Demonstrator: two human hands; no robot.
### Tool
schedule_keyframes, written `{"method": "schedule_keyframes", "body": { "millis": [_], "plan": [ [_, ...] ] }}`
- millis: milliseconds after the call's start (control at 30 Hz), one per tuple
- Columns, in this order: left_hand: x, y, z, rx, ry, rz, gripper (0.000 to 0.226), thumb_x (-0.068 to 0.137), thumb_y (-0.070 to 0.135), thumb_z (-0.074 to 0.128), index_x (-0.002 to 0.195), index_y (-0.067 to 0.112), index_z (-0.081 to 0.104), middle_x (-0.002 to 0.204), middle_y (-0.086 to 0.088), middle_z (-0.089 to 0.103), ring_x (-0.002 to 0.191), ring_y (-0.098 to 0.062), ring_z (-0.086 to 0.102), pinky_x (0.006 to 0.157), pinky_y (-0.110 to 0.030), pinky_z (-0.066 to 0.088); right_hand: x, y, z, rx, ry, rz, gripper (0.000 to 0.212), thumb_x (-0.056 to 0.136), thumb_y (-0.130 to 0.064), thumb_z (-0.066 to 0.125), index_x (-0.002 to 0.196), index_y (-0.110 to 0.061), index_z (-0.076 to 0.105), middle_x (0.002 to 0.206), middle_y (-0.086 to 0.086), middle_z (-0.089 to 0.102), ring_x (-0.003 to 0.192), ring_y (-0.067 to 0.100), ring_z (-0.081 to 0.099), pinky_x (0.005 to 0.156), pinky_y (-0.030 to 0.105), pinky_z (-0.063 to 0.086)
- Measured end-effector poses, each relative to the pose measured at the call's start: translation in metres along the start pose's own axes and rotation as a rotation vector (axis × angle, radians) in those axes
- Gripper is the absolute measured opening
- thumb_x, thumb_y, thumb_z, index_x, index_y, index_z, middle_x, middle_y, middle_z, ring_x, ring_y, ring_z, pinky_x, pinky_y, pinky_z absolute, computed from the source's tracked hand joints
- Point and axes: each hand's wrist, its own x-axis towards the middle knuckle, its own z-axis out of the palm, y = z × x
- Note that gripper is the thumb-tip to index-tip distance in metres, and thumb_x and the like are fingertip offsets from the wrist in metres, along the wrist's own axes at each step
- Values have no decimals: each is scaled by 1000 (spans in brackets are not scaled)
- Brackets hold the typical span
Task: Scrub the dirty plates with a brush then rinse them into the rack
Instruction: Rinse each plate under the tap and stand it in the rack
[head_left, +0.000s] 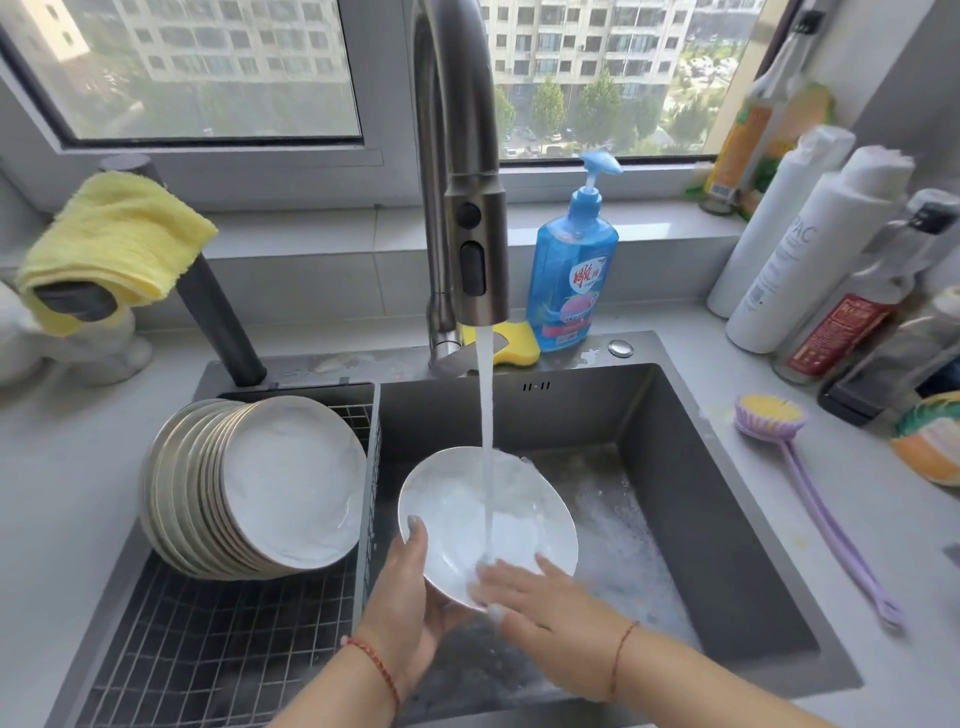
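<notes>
- Step: rinsing. The left hand (410, 597) grips the plate (483, 519) by its rim, tilted over the sink (701, 467) under the water stream (487, 415).
- The right hand (535, 597), fingers spread flat, rubs the face.
- Rotate the plate so water covers the whole face.
- Then stand it beside the stacked plates (260, 483) in the rack (208, 649).

White plate (457, 514) tilted over sink basin, face up under running water, stream hitting its lower middle; near rim blurred, probably wet. Stack of similar white plates (260, 483) with metallic-looking rims stands on edge, leaning, in wire rack (208, 660) at left of sink. Lilac long-handled brush (810, 488), yellow bristles, lies on counter right of sink, well apart from plate
</notes>
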Motion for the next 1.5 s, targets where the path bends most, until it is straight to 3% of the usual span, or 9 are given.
{"method": "schedule_keyframes", "body": {
  "millis": [100,400,667,733,867,1000,1133,1300,1500],
  "plan": [
    [-1,-3,1,61,-29,-25,73,86,66,40,137,15,47,115,-20,71,101,-37,71,77,-49,59,21,-18,-5,202,-61,-85,48,105,-30,18,153,-28,13,159,-16,4,140,-8,-6,119,32,-10],
    [-12,1,5,171,-82,77,67,85,63,40,135,21,54,113,-12,73,99,-34,72,72,-49,60,69,-3,-28,-53,91,36,55,103,-41,20,152,-36,-5,151,-23,-23,130,-6,-28,108,30,-24],
    [-6,12,2,214,83,137,47,96,54,43,131,24,53,118,-13,68,99,-38,70,66,-53,60,44,42,-8,-351,-23,168,88,82,-57,-15,150,-12,18,160,9,8,148,20,-1,116,54,-10],
    [-3,13,2,247,96,145,45,98,53,42,132,25,52,118,-14,68,98,-39,70,65,-52,60,27,33,4,-242,-23,108,109,71,-70,-27,145,-12,29,155,8,22,145,22,14,118,53,-2],
    [5,11,10,319,105,109,44,100,53,41,132,24,51,111,-18,71,86,-38,74,62,-46,60,14,12,22,97,169,13,78,86,-71,20,150,-27,27,155,-12,22,144,5,14,114,21,0],
    [8,9,26,383,75,66,39,102,47,44,131,23,49,108,-18,72,86,-37,74,69,-52,61,20,14,38,114,538,-101,46,82,-25,38,117,-18,67,111,-1,70,102,14,64,90,27,53],
    [10,7,42,530,47,6,33,101,41,49,130,24,47,107,-16,71,82,-32,75,77,-49,61,13,24,28,286,541,88,33,87,-33,42,99,-13,66,78,2,63,73,19,58,65,29,42],
    [26,5,51,701,197,-49,78,71,67,50,133,22,41,114,-11,63,96,-29,68,82,-46,60,8,34,27,602,372,147,9,90,-19,58,95,-20,65,77,2,59,68,11,51,64,30,45],
    [42,21,51,551,272,-146,53,100,60,32,114,16,57,104,-12,63,85,-27,59,72,-33,47,-4,38,16,1047,351,88,24,74,-23,65,95,-12,67,84,9,63,74,20,58,66,30,47]
  ]
}}
